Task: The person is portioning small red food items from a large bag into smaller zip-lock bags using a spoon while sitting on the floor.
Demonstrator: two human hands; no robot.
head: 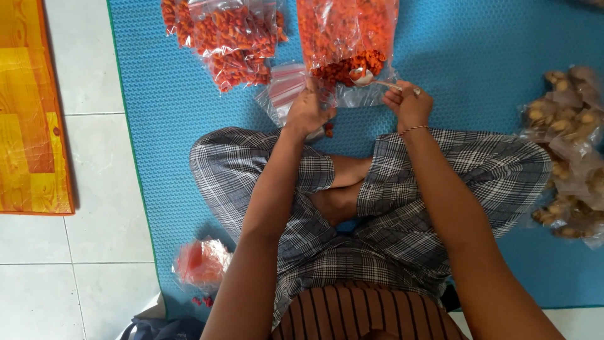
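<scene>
1. Person sits cross-legged on a blue foam mat (478, 69). A large clear plastic bag of orange-red snack pieces (345, 34) lies on the mat straight ahead of the knees, mouth toward the person.
2. Left hand (306, 113): grip closed on the bag's open edge at its near left corner, over a small empty zip pouch (282, 88). The film is bunched in the fingers.
3. Right hand (409, 104): narrow pinch grip on the handle of a white spoon (363, 77). The spoon's bowl sits inside the bag mouth, touching the pieces, just left of that hand.
4. Handling, as a judgement: bag film is thin, limp and slick, so it is best taken at the rim, as held. The pieces look light, dry and brittle, and likely to spill. A few lie loose by the left hand.
5. Nearby: more filled bags of orange-red pieces (229, 34) up left, packets of pale brown snacks (569, 145) at right, and a small filled pouch (202, 261) by the left knee.
</scene>
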